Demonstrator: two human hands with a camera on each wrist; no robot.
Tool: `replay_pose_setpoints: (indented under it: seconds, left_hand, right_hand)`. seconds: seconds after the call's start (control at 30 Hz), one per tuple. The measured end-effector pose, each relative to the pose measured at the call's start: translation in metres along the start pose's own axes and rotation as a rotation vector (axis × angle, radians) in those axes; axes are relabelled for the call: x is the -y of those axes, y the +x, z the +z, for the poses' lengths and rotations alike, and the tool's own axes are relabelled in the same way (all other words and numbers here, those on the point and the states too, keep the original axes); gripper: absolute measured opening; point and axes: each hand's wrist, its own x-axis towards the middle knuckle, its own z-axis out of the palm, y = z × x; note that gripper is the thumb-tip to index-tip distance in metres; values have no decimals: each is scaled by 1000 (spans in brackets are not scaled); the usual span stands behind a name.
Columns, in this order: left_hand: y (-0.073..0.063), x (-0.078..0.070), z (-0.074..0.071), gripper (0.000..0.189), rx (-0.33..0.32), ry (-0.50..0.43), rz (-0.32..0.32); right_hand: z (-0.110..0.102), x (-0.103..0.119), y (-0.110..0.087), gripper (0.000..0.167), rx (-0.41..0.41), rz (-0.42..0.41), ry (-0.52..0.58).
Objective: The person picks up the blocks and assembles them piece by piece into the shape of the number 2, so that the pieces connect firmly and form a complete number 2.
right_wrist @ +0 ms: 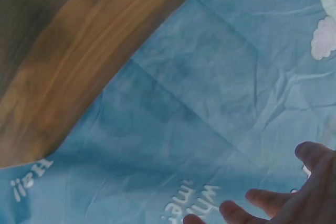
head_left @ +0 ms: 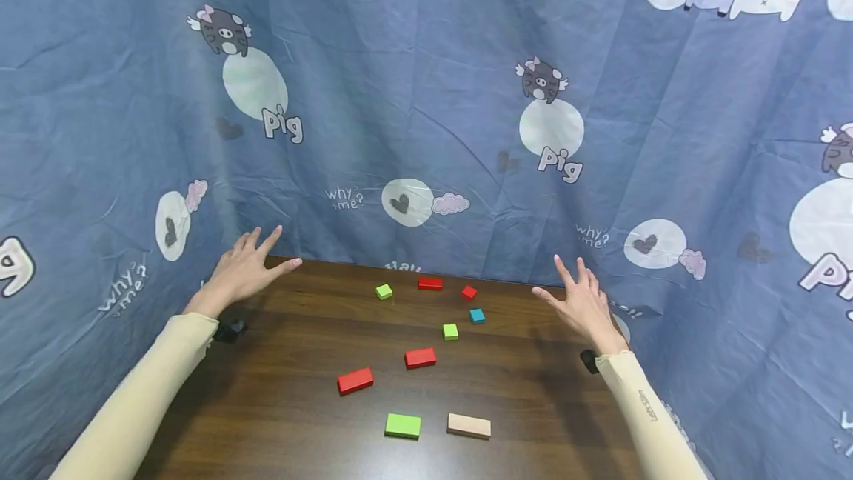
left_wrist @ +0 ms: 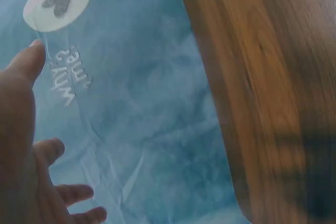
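Both hands are raised over the far corners of a brown wooden table, fingers spread, holding nothing. My left hand (head_left: 243, 270) is above the far left corner; the left wrist view shows its thumb and fingers before blue cloth. Over the far right side hovers my right hand (head_left: 583, 304). Between them lie small blocks: a lime green cube (head_left: 383, 292), a red block (head_left: 430, 284), a small red cube (head_left: 469, 292), a blue cube (head_left: 477, 315) and another lime cube (head_left: 450, 332). Nearer are two red blocks (head_left: 420, 358) (head_left: 355, 381), a green block (head_left: 403, 425) and a bare wood block (head_left: 469, 425).
The wooden table (head_left: 286, 406) ends at a rounded edge near each hand. Blue printed cloth (head_left: 413, 139) hangs behind it and along both sides, with pig drawings and lettering. A dark strap (head_left: 229, 331) sits at the left wrist, and another (head_left: 589, 361) at the right.
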Motion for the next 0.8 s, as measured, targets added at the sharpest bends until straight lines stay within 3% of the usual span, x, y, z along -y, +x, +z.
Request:
replay_pose_setpoints:
  seconds: [0.3, 0.8]
  left_hand:
    - [-9, -25, 10, 93, -35, 8, 107]
    - [-30, -56, 30, 90, -15, -36, 197]
  right_hand:
    - [7, 17, -7, 89, -26, -68, 39]
    - [18, 58, -29, 89, -61, -187, 69]
